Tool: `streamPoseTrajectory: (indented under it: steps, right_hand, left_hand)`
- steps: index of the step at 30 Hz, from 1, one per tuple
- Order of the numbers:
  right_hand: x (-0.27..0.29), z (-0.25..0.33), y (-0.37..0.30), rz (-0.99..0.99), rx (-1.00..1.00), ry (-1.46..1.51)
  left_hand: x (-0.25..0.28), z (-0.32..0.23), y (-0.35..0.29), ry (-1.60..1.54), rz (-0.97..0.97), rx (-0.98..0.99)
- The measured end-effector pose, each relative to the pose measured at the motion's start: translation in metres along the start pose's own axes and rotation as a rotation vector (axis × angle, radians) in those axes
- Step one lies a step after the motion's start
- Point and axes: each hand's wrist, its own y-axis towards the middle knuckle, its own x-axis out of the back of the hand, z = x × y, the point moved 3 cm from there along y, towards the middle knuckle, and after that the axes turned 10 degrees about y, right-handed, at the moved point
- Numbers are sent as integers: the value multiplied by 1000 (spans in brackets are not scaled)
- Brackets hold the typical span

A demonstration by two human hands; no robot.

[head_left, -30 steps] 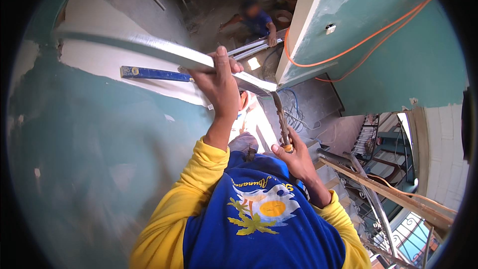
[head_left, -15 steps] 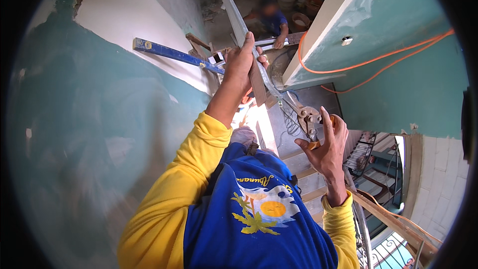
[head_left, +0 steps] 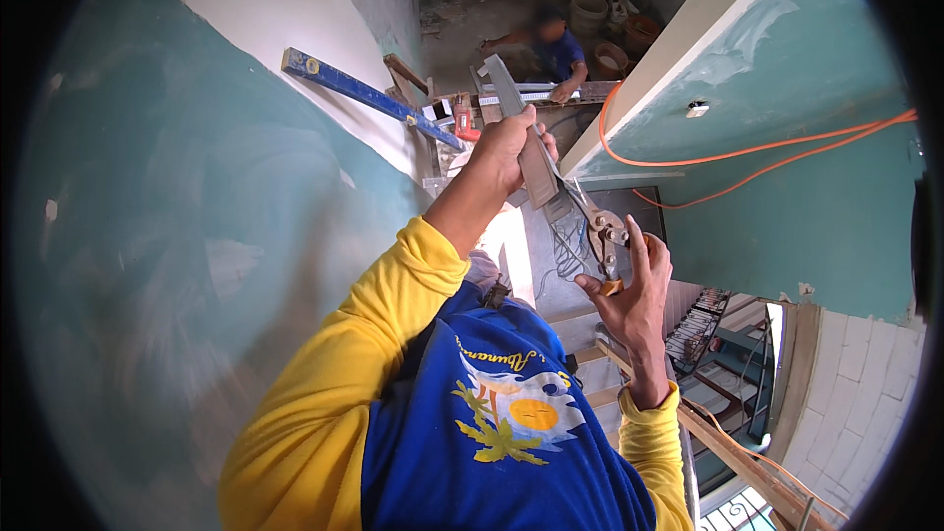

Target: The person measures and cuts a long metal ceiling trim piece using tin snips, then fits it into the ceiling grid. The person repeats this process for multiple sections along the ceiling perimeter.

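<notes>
Left hand [head_left: 506,149] clenched around a grey metal strip [head_left: 526,143]; right hand [head_left: 629,295] grasping the tin snips [head_left: 602,236] at the strip's lower end.

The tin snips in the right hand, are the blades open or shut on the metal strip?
Cannot tell. The tin snips meet the metal strip held by the left hand, but the blades are too small to make out.

Blue level [head_left: 364,93], orange cable [head_left: 757,152], buckets [head_left: 590,12].
</notes>
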Motion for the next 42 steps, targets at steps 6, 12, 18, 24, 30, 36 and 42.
streamPoseTrajectory:
  steps: [6, 12, 18, 24, 30, 36, 42]
  right_hand:
    - [5, -2, 4, -5, 30, -31]
    - [8, -4, 9, -90, 98, -80]
    - [6, -11, 17, -180, 159, -111]
    - [3, -18, 20, -228, 188, -149]
    - [-5, -23, 20, -232, 151, -118]
    - [-20, -24, 18, -92, -112, 193]
    - [-46, -35, 2, -68, -268, 361]
  left_hand:
    - [-3, 4, 2, 38, -21, -22]
    - [-3, 14, 10, 57, 12, 20]
    - [-3, 27, 15, 34, 19, 80]
    - [-8, 28, 5, 15, -18, 121]
    - [2, 29, 11, 93, 19, 100]
    - [4, 37, 2, 53, -46, 66]
    - [7, 55, -1, -82, -107, 113]
